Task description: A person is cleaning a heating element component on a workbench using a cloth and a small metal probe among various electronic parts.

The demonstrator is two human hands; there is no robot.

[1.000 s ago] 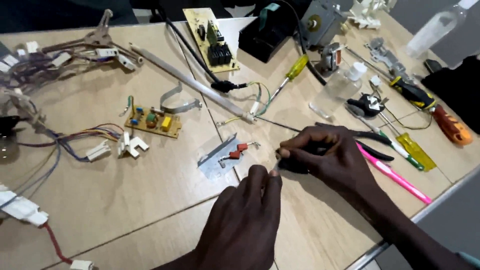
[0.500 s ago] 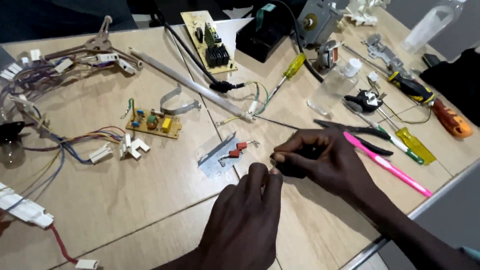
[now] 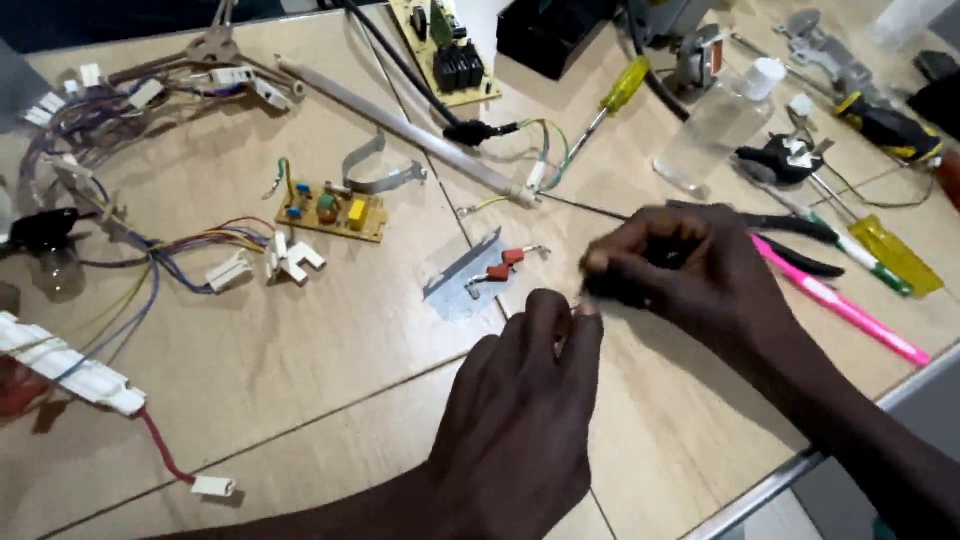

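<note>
We see both hands meeting at centre frame over the wooden table (image 3: 300, 400). The left hand (image 3: 520, 420) comes up from the bottom centre, fingers curled, fingertips pinching something tiny at its top edge; we cannot tell what it is. The right hand (image 3: 690, 275) enters from the lower right, fingers clenched around a small dark part (image 3: 615, 290) that is mostly hidden, its tips just touching the left fingertips. Just left of the hands lies a small metal bracket (image 3: 455, 285) with red components (image 3: 503, 265) on it, near but not touching the left hand. Further left, at mid-left, sits a small yellowish circuit board (image 3: 335, 212), with white connectors (image 3: 290, 262) and coloured wires (image 3: 170, 250) beside it. A long grey rod (image 3: 400, 128) runs diagonally from upper left toward centre. At upper centre there is a bigger circuit board (image 3: 445, 50) and a yellow-handled screwdriver (image 3: 620, 90). Right of the right hand lie a pink tool (image 3: 850, 310), black pliers (image 3: 800, 235), and a clear bottle (image 3: 715, 130) in the upper right. A white connector strip (image 3: 70, 370) sits at the lower left edge.
</note>
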